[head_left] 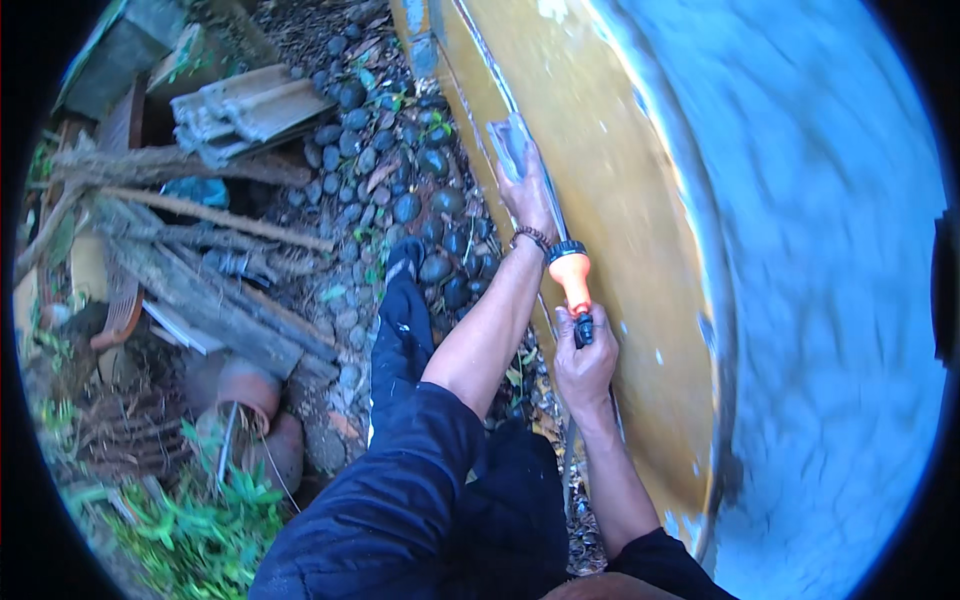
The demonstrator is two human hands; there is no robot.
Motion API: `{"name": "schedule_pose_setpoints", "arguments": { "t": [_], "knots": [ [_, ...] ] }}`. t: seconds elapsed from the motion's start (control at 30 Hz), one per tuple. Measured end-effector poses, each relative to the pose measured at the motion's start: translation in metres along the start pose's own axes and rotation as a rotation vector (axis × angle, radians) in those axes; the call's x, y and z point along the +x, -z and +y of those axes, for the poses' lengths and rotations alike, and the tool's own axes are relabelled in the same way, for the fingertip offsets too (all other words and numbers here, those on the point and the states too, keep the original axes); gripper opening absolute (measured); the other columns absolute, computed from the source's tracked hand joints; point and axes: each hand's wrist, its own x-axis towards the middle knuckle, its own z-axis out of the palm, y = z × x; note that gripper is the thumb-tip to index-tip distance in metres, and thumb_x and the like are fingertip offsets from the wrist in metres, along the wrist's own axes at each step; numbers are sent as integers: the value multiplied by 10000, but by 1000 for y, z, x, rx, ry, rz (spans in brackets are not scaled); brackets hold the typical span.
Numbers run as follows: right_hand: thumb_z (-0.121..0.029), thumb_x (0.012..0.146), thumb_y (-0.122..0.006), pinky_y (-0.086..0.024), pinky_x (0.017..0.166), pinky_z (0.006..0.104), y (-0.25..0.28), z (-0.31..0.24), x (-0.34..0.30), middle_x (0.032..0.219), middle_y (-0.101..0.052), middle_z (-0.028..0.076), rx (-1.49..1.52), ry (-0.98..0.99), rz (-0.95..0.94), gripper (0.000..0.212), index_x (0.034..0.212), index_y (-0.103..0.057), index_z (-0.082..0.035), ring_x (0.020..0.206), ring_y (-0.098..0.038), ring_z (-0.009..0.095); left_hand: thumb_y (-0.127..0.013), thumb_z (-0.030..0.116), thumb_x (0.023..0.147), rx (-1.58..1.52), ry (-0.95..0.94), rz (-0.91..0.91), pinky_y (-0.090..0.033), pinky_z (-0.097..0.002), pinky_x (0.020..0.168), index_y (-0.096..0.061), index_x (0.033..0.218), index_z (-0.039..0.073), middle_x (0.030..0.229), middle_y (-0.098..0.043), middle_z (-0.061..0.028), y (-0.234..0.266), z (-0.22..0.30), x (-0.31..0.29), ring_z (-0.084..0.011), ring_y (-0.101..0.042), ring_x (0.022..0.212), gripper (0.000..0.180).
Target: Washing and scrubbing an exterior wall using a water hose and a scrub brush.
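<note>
My right hand (587,365) is closed round the narrow black end of an orange hose nozzle (571,275). The nozzle's wide black head points away from me, toward my left wrist. Farther up along the yellow wall, my left hand (528,200) grips a flat grey piece (511,142) with a squared end; its kind is unclear, and some of the fingers are hidden behind it. A beaded bracelet (531,237) circles my left wrist. Both hands are close to the yellow wall (640,300), by a narrow ledge running along its foot.
Dark rounded stones (435,210) cover the ground beside the wall. On the left lie stacked roof tiles (250,110), wooden planks (215,290), a clay pot (248,388) and green plants (215,530). A grey-blue surface (820,300) fills the right side beyond the wall's rim.
</note>
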Motion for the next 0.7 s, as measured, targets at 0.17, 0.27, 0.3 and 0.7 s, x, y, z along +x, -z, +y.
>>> {"name": "schedule_pose_setpoints", "arguments": {
  "t": [0.17,0.27,0.3,0.7],
  "knots": [
    [-152,960,-700,-475,672,500,-68,-41,112,862,-597,222,-30,-230,-95,248,1077,-574,28,761,-599,449,-730,320,953,119,133,1,-491,-348,981,-590,1327,44,1261,-671,-74,-25,6,120,-196,-642,1100,486],
    [-176,977,-685,-441,639,480,-95,-54,146,771,-535,227,-150,-151,-71,239,973,-528,4,671,-518,413,-741,325,949,298,301,-115,-459,-355,1060,-522,1412,35,1365,-611,-92,-5,25,101,-211,-602,1223,589],
    [-183,978,-683,-440,647,482,-101,-56,149,783,-524,239,-129,-158,-66,255,957,-506,0,689,-507,423,-736,316,955,228,356,-169,-443,-356,1092,-489,1455,33,1422,-578,-101,5,31,87,-214,-575,1280,626],
    [-128,965,-687,-476,755,469,-114,-49,160,933,-576,205,-96,-333,-183,251,1123,-547,8,831,-574,405,-696,394,976,300,73,-70,-493,-354,932,-599,1255,10,1193,-665,-54,-106,68,338,-157,-594,1056,485]
  ]
}}
